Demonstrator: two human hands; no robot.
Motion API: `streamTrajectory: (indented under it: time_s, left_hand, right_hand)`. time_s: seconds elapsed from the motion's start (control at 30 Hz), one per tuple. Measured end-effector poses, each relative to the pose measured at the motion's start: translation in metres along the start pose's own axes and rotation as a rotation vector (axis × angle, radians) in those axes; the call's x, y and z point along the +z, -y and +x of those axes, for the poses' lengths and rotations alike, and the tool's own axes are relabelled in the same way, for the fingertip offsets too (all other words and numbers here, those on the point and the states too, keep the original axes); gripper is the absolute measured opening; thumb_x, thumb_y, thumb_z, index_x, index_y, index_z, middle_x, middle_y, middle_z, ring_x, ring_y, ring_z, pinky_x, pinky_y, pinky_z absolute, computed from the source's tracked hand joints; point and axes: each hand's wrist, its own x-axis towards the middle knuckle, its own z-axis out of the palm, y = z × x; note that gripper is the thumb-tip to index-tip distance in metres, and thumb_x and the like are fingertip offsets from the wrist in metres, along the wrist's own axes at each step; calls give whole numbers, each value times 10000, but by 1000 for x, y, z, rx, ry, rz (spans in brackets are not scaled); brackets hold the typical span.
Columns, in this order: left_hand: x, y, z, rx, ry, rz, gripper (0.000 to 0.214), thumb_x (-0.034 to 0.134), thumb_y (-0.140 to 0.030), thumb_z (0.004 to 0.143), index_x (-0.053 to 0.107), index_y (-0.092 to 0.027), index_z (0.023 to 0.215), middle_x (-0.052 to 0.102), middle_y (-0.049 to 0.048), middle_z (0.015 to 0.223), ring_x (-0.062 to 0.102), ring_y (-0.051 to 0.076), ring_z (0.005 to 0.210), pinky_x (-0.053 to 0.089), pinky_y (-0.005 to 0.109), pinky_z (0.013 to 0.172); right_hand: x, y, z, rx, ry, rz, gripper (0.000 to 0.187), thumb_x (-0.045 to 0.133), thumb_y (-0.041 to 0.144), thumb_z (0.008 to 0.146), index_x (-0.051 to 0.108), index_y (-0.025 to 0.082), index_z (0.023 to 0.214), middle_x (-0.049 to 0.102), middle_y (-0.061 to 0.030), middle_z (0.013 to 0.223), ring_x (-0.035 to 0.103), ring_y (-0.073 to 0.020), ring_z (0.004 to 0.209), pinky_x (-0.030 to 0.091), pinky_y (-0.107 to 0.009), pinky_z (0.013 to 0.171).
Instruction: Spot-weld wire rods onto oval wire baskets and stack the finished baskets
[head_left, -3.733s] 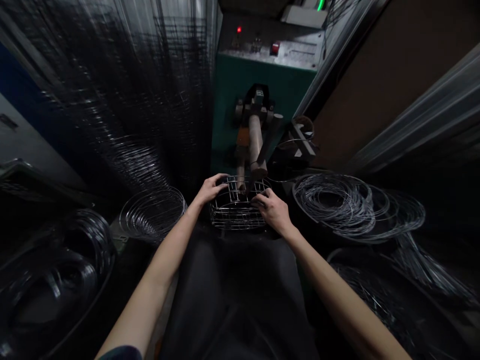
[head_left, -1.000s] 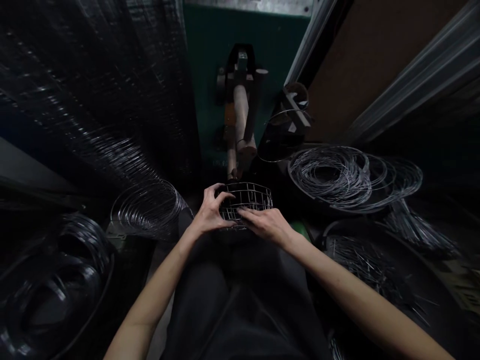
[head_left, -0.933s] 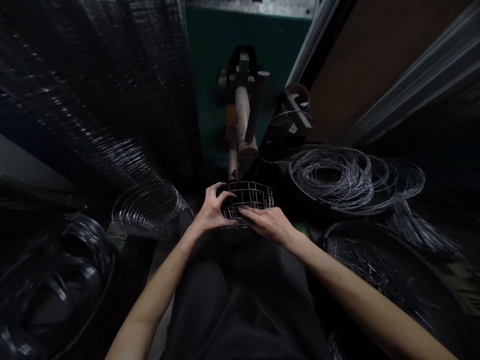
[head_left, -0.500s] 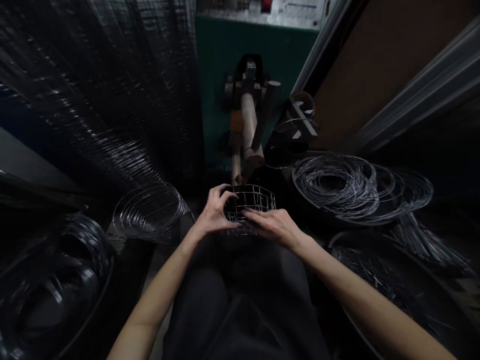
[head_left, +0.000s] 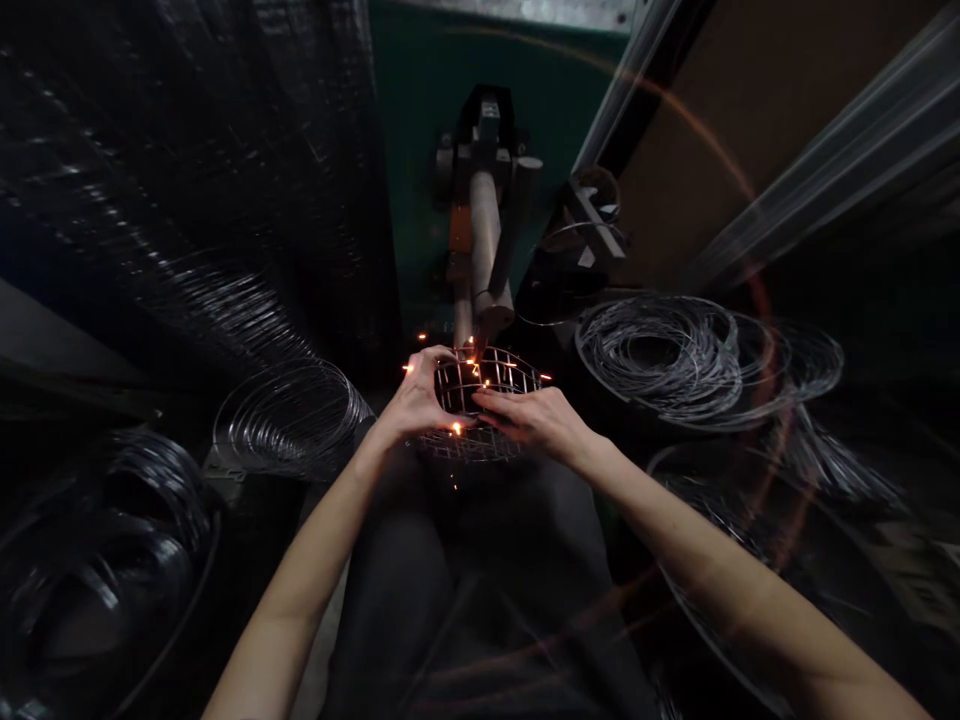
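A round wire basket [head_left: 504, 372] sits above my knees, its far rim at the tip of the spot welder [head_left: 487, 250]. Orange sparks [head_left: 472, 365] fly from where the wire meets the welder tip. My left hand [head_left: 420, 395] is closed around the basket's left side, thumb along the near edge. My right hand [head_left: 536, 415] grips its near right side, with the fingers reaching over the wires. Part of the mesh is hidden behind both hands.
Wire rings [head_left: 292, 415] stand in a row on the left, with shiny wire coils [head_left: 142, 540] nearer. At right lie a heap of wire hoops [head_left: 660, 355] and a dark tub [head_left: 757, 660] with cut wires. Stacked wire mesh [head_left: 247, 130] rises at the back left.
Sparks have burst out at the welder tip, lighting the basket and my fingers. Both hands still hold the basket; the whole view has shifted slightly.
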Motion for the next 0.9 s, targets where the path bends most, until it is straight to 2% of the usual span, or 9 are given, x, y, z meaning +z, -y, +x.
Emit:
streamTrajectory:
  time_s: [0.17, 0.27, 0.37, 0.5, 0.63, 0.9]
  left_hand:
    - [-4, 1, 10, -81, 2, -25, 865, 889, -427, 449, 396, -244, 1135, 497, 67, 1114, 532, 290, 1066, 469, 459, 920]
    - [-7, 5, 22, -132, 2, 4, 857, 885, -397, 456, 397, -237, 1141, 494, 66, 1112, 526, 291, 1070, 466, 451, 917]
    - [-7, 10, 32, -117, -7, 75, 858, 884, -370, 446, 409, -223, 1145, 488, 66, 1102, 512, 298, 1069, 453, 465, 929]
    - [-3, 18, 35, -73, -35, 19, 858, 886, -387, 458, 399, -222, 1145, 488, 69, 1122, 516, 283, 1077, 447, 452, 950]
    - [-5, 20, 37, -85, -51, 28, 862, 890, -399, 456, 396, -232, 1143, 487, 68, 1129, 519, 288, 1082, 448, 461, 944]
    - [-14, 29, 57, -141, -78, 89, 910, 906, -385, 409, 404, -225, 1150, 512, 75, 1101, 516, 316, 1099, 444, 503, 955]
  right_hand:
    - [-7, -1, 5, 36, 35, -33, 354, 514, 247, 920, 601, 282, 1261, 690, -18, 1160, 704, -175, 850, 465, -225, 583]
    - [-3, -8, 14, 94, -23, -31, 320, 512, 272, 925, 629, 282, 1223, 719, -18, 1089, 705, -184, 843, 471, -239, 606]
    - [4, -14, 20, 121, -72, -3, 300, 506, 274, 928, 646, 287, 1193, 727, -9, 1067, 697, -181, 858, 481, -245, 643]
    - [14, -15, 14, 156, -246, 86, 271, 477, 256, 938, 672, 260, 1127, 705, -35, 1093, 662, -167, 917, 484, -242, 719]
    - [21, -18, 13, 259, -384, 133, 193, 522, 298, 918, 701, 233, 951, 648, -58, 991, 621, -149, 805, 456, -232, 662]
    - [25, -36, 40, 321, -453, 236, 132, 591, 298, 858, 683, 216, 905, 577, -47, 871, 567, -164, 749, 418, -250, 620]
